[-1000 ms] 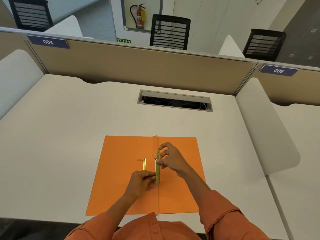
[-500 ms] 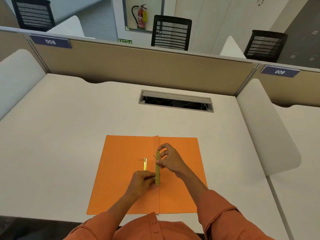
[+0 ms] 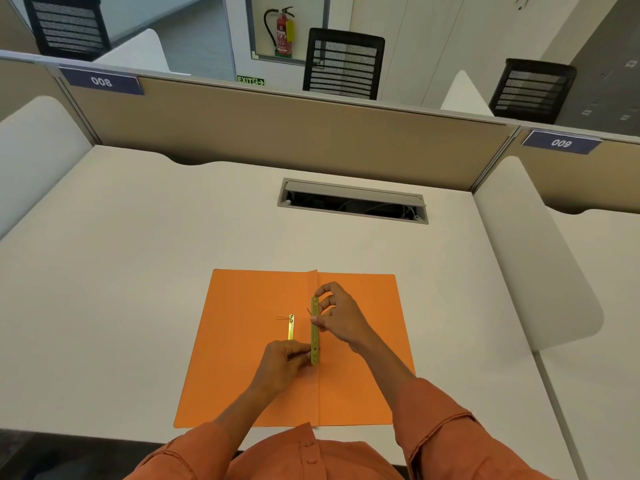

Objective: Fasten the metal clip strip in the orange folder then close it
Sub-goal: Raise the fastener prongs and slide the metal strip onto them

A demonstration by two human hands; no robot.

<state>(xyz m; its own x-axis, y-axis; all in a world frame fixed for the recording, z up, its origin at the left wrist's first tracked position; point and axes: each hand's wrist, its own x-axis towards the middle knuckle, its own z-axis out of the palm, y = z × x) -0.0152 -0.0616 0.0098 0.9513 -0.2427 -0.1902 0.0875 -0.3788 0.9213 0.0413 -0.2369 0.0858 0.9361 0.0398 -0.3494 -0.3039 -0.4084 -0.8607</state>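
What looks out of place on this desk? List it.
Little. A short gold fastener piece lies loose on the open orange folder's left flap, apart from the metal clip strip both hands hold at the spine.

Orange folders: one, the orange folder, open flat on the near middle of the desk.
Metal strips: two, the metal clip strip along the fold and a shorter brass piece just left of it.
Hands: two, the left hand and the right hand, both on the longer strip.
Desks: one white desk.
Cable hatches: one, far middle.
Office chairs: three, far.
Number plates: two, far left and far right.
Fire extinguishers: one, far.
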